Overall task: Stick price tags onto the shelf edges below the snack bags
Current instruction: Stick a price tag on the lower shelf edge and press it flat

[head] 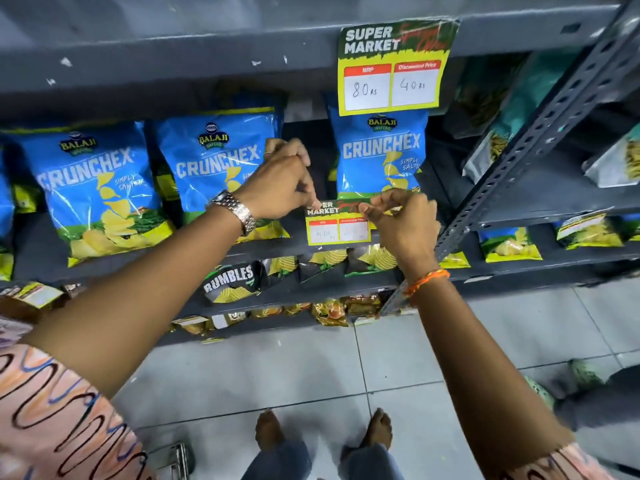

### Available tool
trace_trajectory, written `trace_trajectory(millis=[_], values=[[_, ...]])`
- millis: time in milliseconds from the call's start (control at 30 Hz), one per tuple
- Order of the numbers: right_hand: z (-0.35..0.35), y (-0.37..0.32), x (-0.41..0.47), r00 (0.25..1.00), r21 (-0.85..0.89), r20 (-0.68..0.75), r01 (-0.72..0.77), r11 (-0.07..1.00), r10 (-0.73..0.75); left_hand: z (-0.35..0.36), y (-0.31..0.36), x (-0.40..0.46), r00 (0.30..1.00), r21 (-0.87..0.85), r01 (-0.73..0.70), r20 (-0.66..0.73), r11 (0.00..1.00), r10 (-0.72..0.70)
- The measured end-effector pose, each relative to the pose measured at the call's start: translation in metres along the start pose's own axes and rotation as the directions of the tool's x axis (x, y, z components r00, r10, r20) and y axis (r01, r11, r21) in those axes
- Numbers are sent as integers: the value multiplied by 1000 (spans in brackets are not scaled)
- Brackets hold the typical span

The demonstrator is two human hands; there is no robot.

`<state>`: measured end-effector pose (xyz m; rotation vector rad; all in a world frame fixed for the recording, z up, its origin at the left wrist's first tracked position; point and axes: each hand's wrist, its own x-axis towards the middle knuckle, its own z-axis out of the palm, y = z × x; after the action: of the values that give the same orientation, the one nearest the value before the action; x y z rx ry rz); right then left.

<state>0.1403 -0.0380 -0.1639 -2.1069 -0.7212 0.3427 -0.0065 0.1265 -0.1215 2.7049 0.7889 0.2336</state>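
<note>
A yellow and green "Super Market" price tag (337, 225) sits against the grey shelf edge (270, 249) below a blue Crunchex bag (379, 154). My left hand (282, 183) pinches the tag's top left corner. My right hand (403, 221) grips its top right corner, covering part of the tag. A larger tag (391, 69) of the same kind hangs from the shelf edge above, marked 80 and 40. Two more blue Crunchex bags (100, 188) lean on the same shelf to the left.
Dark Rumbles bags (232, 280) and gold packets fill the lower shelves. A perforated grey upright (540, 133) rises on the right, with more snack shelves beyond it. My bare feet stand on the tiled floor (311, 368). Another person's shoes (540, 389) are at lower right.
</note>
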Motion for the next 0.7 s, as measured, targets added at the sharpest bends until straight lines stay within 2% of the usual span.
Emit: trace_trajectory(millis=[100, 300, 500, 700], values=[[-11, -6, 3, 992, -130, 115, 64, 989, -49, 5, 7, -18, 998, -19, 50, -31, 999, -51], [-8, 13, 3, 964, -356, 257, 154, 922, -61, 35, 21, -51, 991, 122, 116, -81, 986, -107], [20, 54, -5, 942, -457, 281, 300, 837, -184, 84, 19, -64, 972, 236, 213, -152, 948, -181], [50, 75, -4, 959, -487, 178, 280, 827, -220, 119, 9, -61, 936, 308, 322, -249, 896, -250]])
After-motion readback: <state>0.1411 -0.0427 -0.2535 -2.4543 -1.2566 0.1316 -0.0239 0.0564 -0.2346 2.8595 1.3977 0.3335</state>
